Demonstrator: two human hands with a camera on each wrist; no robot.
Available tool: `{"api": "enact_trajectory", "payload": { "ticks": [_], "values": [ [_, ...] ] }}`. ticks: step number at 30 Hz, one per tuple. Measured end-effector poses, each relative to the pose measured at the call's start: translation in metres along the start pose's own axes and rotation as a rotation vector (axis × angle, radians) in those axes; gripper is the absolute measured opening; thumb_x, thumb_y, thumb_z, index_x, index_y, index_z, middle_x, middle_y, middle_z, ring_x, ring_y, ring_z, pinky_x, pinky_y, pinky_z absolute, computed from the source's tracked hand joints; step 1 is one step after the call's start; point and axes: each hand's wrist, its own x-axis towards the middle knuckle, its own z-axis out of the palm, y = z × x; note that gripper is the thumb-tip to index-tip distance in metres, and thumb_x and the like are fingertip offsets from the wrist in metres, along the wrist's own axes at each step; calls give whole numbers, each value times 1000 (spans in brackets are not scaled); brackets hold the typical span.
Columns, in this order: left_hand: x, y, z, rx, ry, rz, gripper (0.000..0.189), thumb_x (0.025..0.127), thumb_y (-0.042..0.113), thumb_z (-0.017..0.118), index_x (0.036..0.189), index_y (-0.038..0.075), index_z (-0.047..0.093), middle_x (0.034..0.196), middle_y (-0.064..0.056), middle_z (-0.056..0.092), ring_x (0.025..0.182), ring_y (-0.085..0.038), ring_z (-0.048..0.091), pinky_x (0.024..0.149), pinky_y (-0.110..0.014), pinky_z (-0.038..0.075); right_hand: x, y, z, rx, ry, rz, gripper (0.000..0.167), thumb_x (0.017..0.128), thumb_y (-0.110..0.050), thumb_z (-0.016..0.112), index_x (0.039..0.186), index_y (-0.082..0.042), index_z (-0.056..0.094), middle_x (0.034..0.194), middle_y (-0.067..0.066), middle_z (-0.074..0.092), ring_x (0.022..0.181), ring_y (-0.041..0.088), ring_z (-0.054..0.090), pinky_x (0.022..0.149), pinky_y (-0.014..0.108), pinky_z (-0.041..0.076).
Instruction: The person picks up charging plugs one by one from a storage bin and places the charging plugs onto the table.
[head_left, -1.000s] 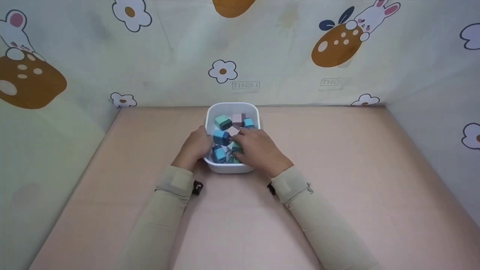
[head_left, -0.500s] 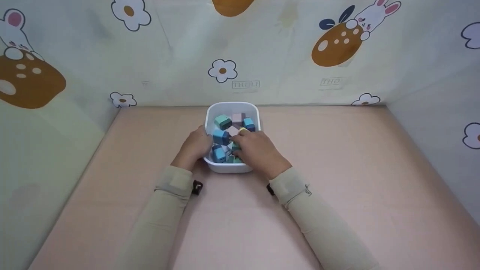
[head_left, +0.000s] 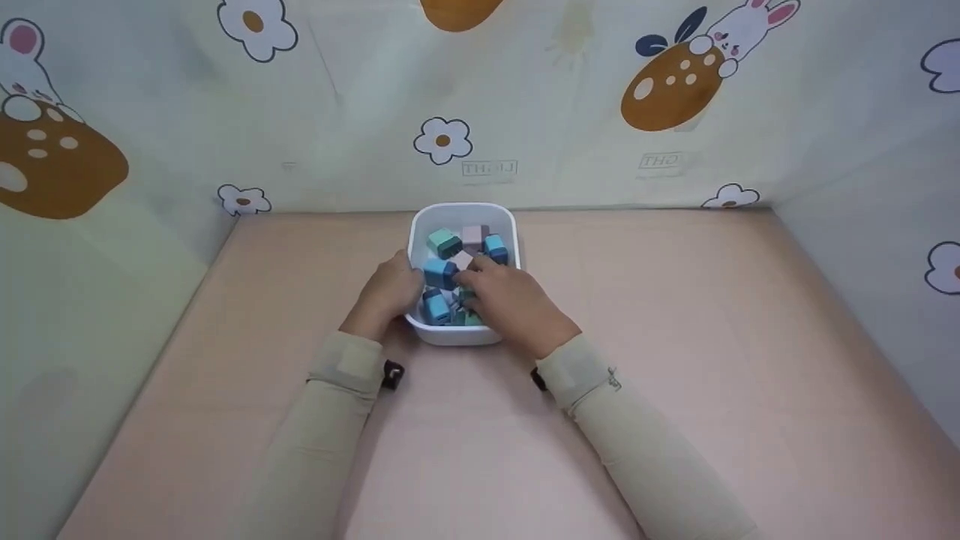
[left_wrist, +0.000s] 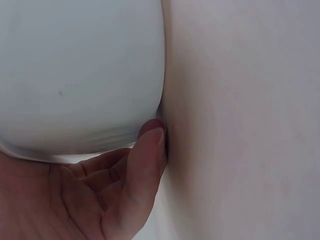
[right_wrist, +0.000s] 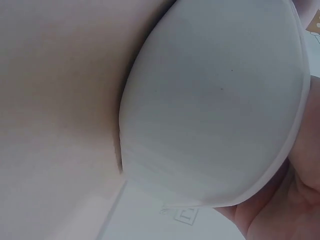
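Observation:
A white plastic container (head_left: pixel 459 336) with rounded corners holds several small building blocks. Among them are a light-blue and dark-blue block (head_left: pixel 439 273), a green one (head_left: pixel 445 243) and a pale pink one (head_left: pixel 474 238). My left hand (head_left: pixel 386 294) grips the container's left side; in the left wrist view its curled fingers (left_wrist: pixel 142 165) lie against the outer wall, low by the table. Over the right rim reaches my right hand (head_left: pixel 514 304), fingers and thumb down among the blocks near the middle. Whether it pinches a block I cannot tell; its fingertips are partly hidden.
The container stands on a pale pink tabletop (head_left: pixel 465 450), close to its back edge. Light walls (head_left: pixel 360 97) printed with flowers and rabbits rise behind and at both sides. A black strap (head_left: pixel 392 375) shows at the left wrist.
The right hand's fingers shift slightly among the blocks; a bit of yellow seen beside them half a second ago is covered now. The left hand stays on the container's side.

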Motion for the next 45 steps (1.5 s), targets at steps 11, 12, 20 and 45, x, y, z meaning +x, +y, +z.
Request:
{"api": "enact_trajectory", "payload": {
  "ticks": [11,12,20,45],
  "values": [
    [1,-1,0,8,2,14,59,112,22,35,169,12,23,161,-18,46,131,-36,59,113,-57,49,0,6,-3,54,31,-15,40,107,-21,67,146,-21,64,144,2,60,133,16,61,115,36,47],
    [1,-1,0,12,-1,10,59,112,23,35,169,12,23,161,-18,47,130,-36,60,112,-57,50,0,7,-4,69,33,-12,40,107,-21,68,146,-21,64,143,1,59,133,16,61,115,37,47],
    [4,0,-2,56,12,18,58,110,22,36,165,6,28,154,-21,51,125,-36,60,112,-57,50,-3,11,-19,212,58,-11,45,104,-19,72,148,-21,64,145,-1,58,139,16,56,118,38,45],
    [1,0,1,2,17,10,57,110,20,39,166,11,29,153,-18,52,127,-37,60,112,-60,48,-19,57,-67,270,215,146,50,101,-26,76,149,-21,63,139,-3,60,118,14,63,106,33,55]
  ]
}}
